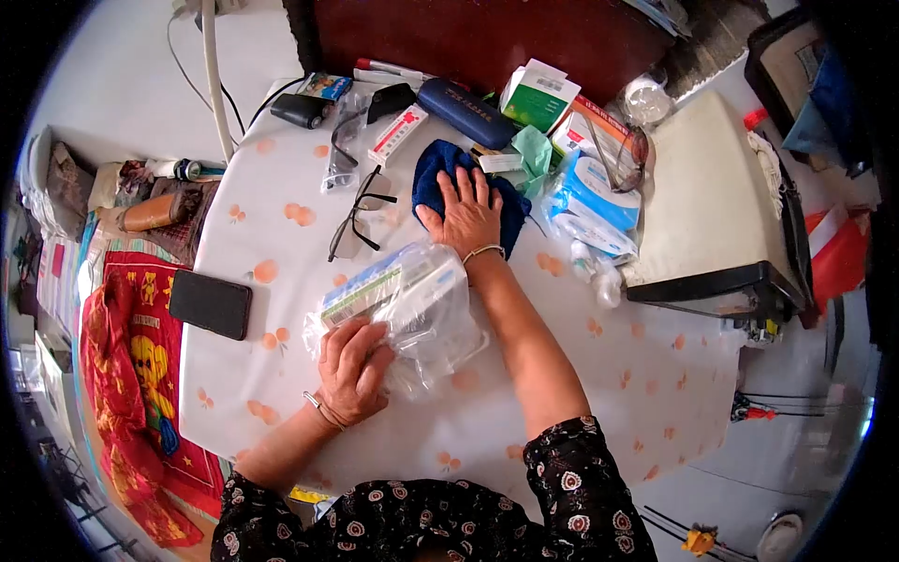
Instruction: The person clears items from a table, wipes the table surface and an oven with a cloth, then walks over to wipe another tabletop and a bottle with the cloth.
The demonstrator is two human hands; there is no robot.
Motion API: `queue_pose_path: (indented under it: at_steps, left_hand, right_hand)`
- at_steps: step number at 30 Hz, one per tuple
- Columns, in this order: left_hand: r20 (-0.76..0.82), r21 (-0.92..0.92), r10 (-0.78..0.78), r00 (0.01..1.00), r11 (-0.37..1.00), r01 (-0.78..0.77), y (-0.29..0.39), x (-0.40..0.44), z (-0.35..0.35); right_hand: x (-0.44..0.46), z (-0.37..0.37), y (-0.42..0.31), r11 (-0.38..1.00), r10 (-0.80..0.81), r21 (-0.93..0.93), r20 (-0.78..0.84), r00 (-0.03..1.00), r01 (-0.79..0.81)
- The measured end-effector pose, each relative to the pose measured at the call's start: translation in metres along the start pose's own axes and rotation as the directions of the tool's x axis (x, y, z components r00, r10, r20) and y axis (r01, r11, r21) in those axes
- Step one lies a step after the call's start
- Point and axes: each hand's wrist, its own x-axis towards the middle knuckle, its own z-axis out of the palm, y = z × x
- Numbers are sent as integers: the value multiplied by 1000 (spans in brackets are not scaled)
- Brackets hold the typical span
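Note:
My left hand has its fingers curled against the near left side of a clear plastic bag with boxes inside. One box in it shows blue, white and green stripes. Further out, my right hand lies flat with fingers spread on a dark blue cloth, which is bunched on the table. Its wrist is close to the bag's upper right corner. Left of the cloth rest black-framed glasses, their temples unfolded.
A phone lies at the table's left edge. Along the back are a glasses case, a red-and-white box, a green-and-white box and a green crumpled wrapper. To the right are a blue-and-white pack and a cream-topped box.

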Motion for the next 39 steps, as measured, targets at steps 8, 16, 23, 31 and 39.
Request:
queue_pose_path:
  at_steps: [8,16,23,31,39]
  left_hand:
    - [1,-16,-14,1000,1000,14,-1,1,1]
    - [-8,-3,-19,1000,1000,19,0,2,2]
    - [41,-87,-109,993,990,112,-5,26,-9]
    - [-53,-132,15,998,991,-22,-10,97,18]
    - [123,25,129,984,991,-133,1,164,126]
  right_hand:
    - [19,10,-6,964,-264,42,37,964,262]
    - [45,5,-22,988,-127,104,108,986,116]
    - [-15,-11,37,987,-143,86,42,989,139]
    - [-110,-49,69,997,34,-76,107,994,-26]
    - [-180,-87,6,961,-245,181,220,944,208]
